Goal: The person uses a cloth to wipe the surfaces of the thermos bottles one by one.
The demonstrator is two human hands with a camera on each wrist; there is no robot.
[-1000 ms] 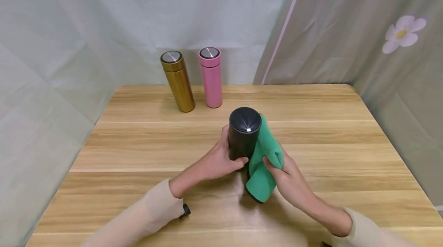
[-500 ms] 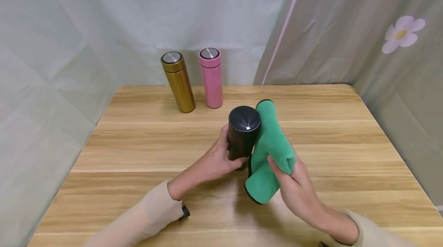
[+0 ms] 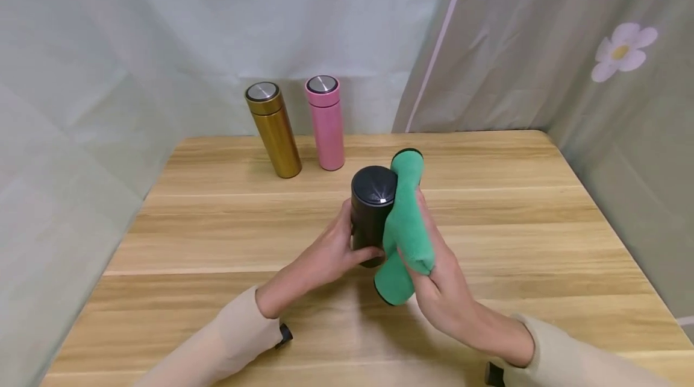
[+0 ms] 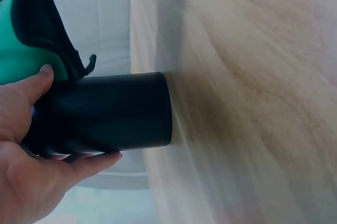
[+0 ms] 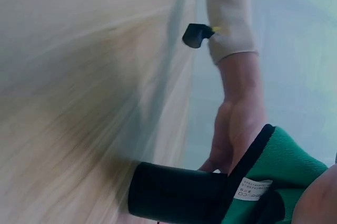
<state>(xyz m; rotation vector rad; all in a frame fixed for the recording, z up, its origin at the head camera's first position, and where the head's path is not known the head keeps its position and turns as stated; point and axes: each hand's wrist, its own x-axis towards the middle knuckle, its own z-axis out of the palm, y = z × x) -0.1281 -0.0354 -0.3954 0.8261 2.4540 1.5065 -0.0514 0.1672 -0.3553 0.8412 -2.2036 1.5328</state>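
My left hand [image 3: 346,241] grips the lower part of a black thermos bottle [image 3: 370,218], thumb across its near side. The bottle stands upright; its dark lid faces up. In the left wrist view the base of the bottle [image 4: 121,113] is close to the wooden surface; I cannot tell if it touches. My right hand [image 3: 446,284] holds a folded green cloth [image 3: 408,218] with black edging against the bottle's right side. A white label shows on the cloth [image 5: 303,153] in the right wrist view. Most right fingers are hidden behind the cloth.
A gold thermos bottle [image 3: 278,140] and a pink thermos bottle [image 3: 328,131] stand side by side near the back edge of the wooden table [image 3: 515,224]. Behind the table hangs a pale curtain [image 3: 217,25], with flowers printed at the right.
The right hand and cloth first shift right and up along the bottle, then swing back left against it. The left hand keeps its grip on the bottle. The whole view slides slightly.
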